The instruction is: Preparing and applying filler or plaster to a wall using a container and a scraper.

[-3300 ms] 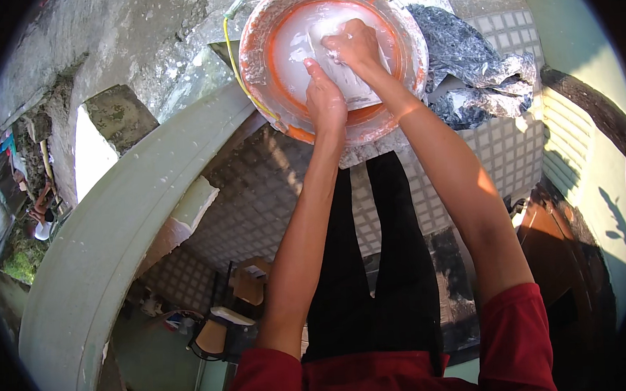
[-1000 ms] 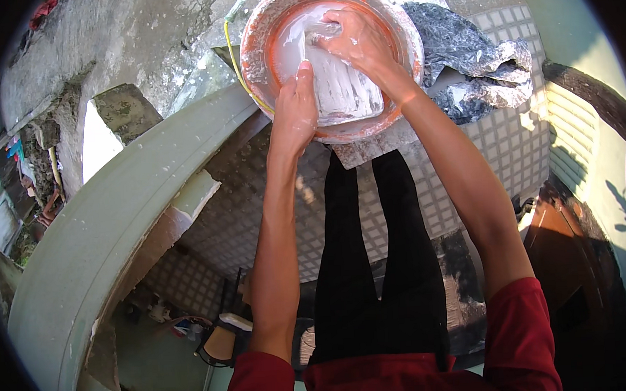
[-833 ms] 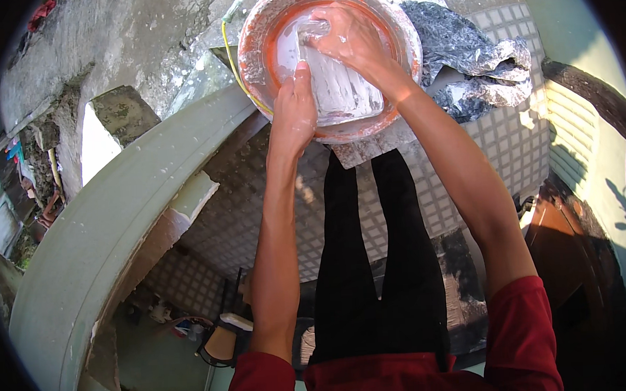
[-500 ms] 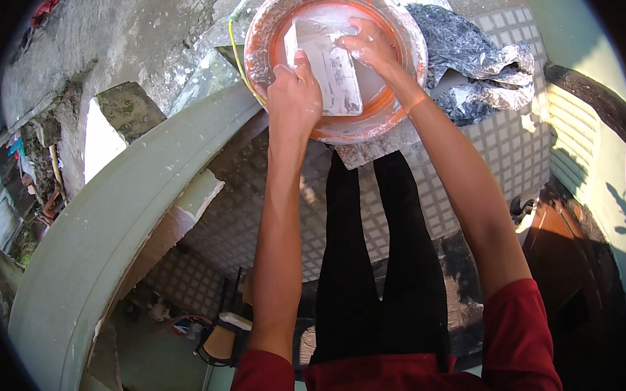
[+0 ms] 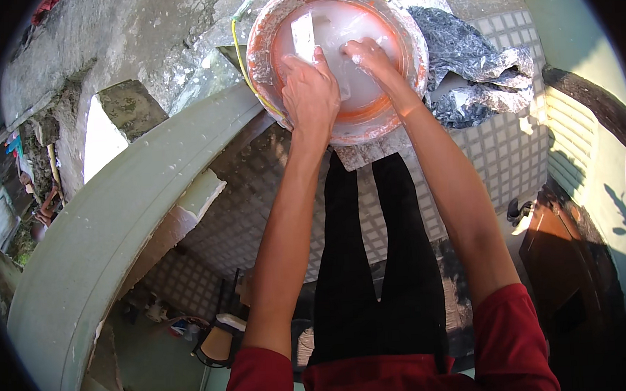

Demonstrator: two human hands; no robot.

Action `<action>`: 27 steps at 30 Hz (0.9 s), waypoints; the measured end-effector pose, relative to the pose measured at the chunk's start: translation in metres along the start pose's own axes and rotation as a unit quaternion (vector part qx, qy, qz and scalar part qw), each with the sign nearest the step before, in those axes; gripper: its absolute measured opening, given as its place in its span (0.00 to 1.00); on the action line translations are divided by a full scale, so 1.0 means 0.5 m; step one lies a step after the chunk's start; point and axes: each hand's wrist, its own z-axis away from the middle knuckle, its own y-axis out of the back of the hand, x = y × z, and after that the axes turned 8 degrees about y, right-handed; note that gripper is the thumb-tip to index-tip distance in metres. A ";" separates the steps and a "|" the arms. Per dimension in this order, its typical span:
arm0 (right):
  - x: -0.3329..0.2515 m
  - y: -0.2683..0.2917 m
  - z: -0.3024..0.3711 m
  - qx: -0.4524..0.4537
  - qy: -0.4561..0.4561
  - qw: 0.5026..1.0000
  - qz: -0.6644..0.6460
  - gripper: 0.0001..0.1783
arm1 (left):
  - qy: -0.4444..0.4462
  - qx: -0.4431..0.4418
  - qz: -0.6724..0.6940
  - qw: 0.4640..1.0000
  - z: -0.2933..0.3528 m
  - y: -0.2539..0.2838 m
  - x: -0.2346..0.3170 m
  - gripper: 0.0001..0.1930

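An orange bucket [image 5: 413,48], its rim crusted with white, holds milky white water [image 5: 339,24]. Over the bucket's left side, my left hand [image 5: 311,89] grips a flat rectangular plate [image 5: 303,32] smeared with white. The plate is tipped nearly edge-on, and the hand covers its lower part. My right hand [image 5: 369,56] is above the water at the right, apart from the plate. Its fingers are curled together with white on the tips; whether anything small is in them cannot be made out.
Right of the bucket lies a crumpled dark plastic sheet [image 5: 461,53] spattered with white. A curved pale green ledge [image 5: 122,198] sweeps along the left, with a broken block [image 5: 128,113] beyond it. Grid-patterned tiles [image 5: 466,152] lie below, and a brown wooden piece [image 5: 553,254] stands at right.
The plate has turned from lying broad side up to nearly edge-on, toward the left. My right hand has let go of it and curled its fingers. My left hand has shifted slightly right and down.
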 end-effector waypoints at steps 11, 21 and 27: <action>0.064 -0.076 0.007 -0.077 0.057 0.903 -0.419 0.11 | -0.048 0.055 0.157 0.985 0.031 0.004 -0.027 0.19; 0.010 -0.034 0.007 -0.087 -0.032 0.913 -0.397 0.17 | -0.048 0.028 0.191 0.980 0.054 0.005 -0.030 0.17; -0.024 -0.013 0.003 -0.068 0.021 0.918 -0.389 0.19 | -0.063 0.013 0.217 0.974 0.070 0.009 -0.032 0.16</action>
